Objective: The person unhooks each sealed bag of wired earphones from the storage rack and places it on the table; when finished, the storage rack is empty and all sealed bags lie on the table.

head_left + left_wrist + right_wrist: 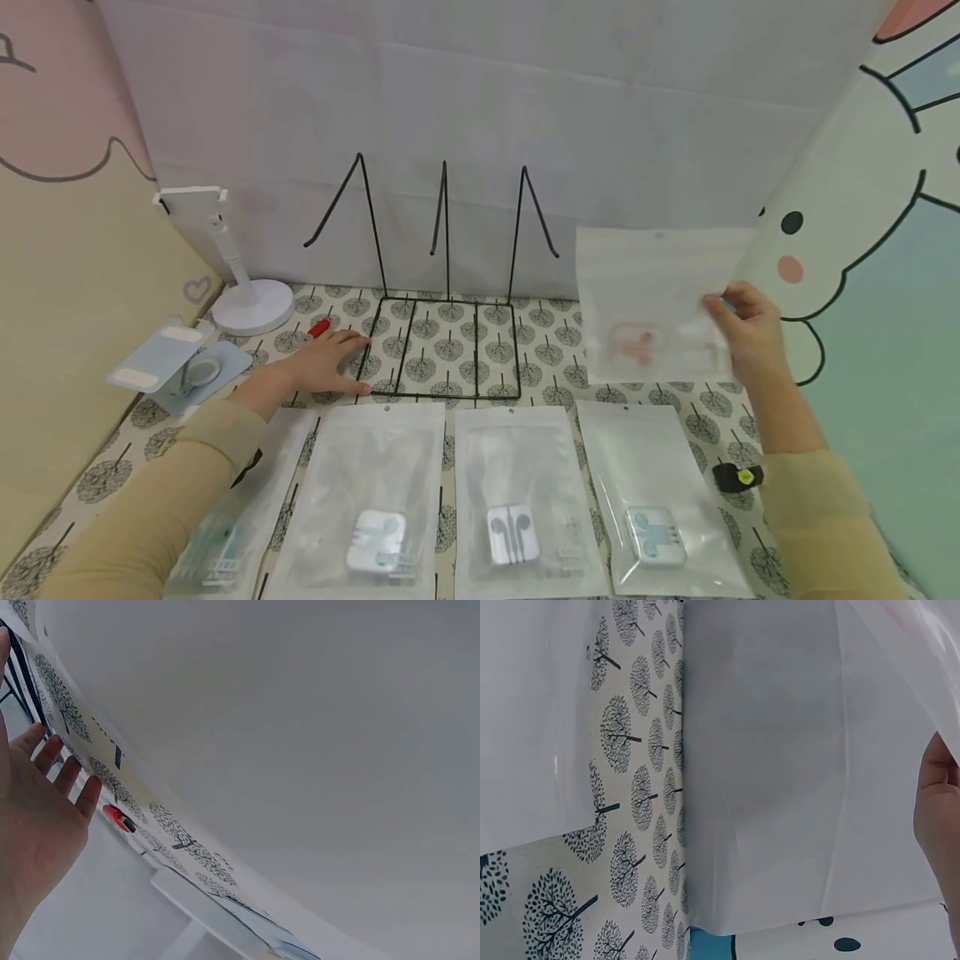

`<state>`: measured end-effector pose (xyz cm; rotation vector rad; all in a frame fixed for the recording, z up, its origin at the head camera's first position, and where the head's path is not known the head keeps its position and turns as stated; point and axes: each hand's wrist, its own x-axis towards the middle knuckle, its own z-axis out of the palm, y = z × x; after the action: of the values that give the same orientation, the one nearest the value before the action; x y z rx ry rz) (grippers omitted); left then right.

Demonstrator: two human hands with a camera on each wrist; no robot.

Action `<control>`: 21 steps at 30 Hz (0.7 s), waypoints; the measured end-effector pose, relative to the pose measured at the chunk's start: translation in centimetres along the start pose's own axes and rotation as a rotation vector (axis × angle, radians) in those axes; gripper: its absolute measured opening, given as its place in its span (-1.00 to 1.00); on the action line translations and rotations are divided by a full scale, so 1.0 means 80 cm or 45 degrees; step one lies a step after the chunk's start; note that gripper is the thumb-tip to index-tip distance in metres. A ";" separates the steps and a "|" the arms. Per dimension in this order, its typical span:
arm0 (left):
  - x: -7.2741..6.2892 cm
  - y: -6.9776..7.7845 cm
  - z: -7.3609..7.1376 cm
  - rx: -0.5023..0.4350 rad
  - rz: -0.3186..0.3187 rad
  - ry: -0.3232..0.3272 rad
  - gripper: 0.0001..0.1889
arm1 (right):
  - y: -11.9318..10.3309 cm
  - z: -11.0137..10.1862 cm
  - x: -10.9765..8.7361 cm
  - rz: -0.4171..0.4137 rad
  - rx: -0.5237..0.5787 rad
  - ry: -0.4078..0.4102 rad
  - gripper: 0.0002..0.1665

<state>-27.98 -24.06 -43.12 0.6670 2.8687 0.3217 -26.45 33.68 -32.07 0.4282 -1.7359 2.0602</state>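
My right hand (pixel 750 329) pinches the right edge of a frosted zip bag (pixel 645 275), raised above the table at the right. Pink earphones (pixel 636 343) show through its lower part. In the right wrist view, the hand (pixel 939 817) is at the right edge by the bag's glossy film (pixel 930 652). My left hand (pixel 330 362) lies with fingers spread, fingertips at the left side of a black wire rack (pixel 495 397) with three upright hooks. The left wrist view shows this hand (pixel 45 817) with its fingers extended. Just behind it lies a small red object (pixel 319 328).
Several frosted bags (pixel 517 467) with earphones line the table's front; my left sleeve partly covers the leftmost. A white phone stand (pixel 255 307) and a light-blue folding stand (pixel 161 354) stand left. A small black item (pixel 737 477) lies right. A pale curtain (pixel 480 100) hangs behind.
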 end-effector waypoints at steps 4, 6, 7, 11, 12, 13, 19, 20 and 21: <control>-0.001 -0.001 -0.001 0.003 -0.002 -0.001 0.05 | 0.015 -0.008 0.007 0.088 -0.141 -0.057 -0.80; -0.002 0.001 -0.002 0.002 -0.009 -0.007 0.05 | 0.024 -0.011 0.009 0.138 -0.212 -0.087 -0.83; -0.003 0.001 -0.003 -0.001 -0.013 -0.010 0.05 | 0.027 -0.009 0.009 0.151 -0.237 -0.094 -0.83; -0.004 0.003 -0.003 -0.007 -0.027 -0.023 0.04 | 0.033 0.004 0.004 0.184 -0.344 -0.092 -0.84; -0.003 0.003 -0.003 -0.007 -0.028 -0.023 0.03 | 0.034 0.008 0.002 0.191 -0.397 -0.090 -0.84; -0.003 0.004 -0.003 -0.003 -0.024 -0.020 0.03 | 0.035 0.011 0.001 0.192 -0.459 -0.084 -0.84; -0.001 0.002 -0.002 0.012 -0.013 -0.018 0.03 | 0.066 -0.002 0.003 0.271 -0.763 -0.149 -0.96; -0.001 0.001 -0.002 0.014 -0.014 -0.019 0.03 | 0.071 -0.006 0.004 0.290 -0.785 -0.165 -0.95; 0.000 0.001 -0.002 0.016 -0.014 -0.019 0.03 | 0.076 -0.009 0.005 0.304 -0.818 -0.173 -0.91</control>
<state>-27.98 -24.05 -42.97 0.6528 2.8617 0.2963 -29.80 33.60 -37.25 0.1648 -2.4917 1.5024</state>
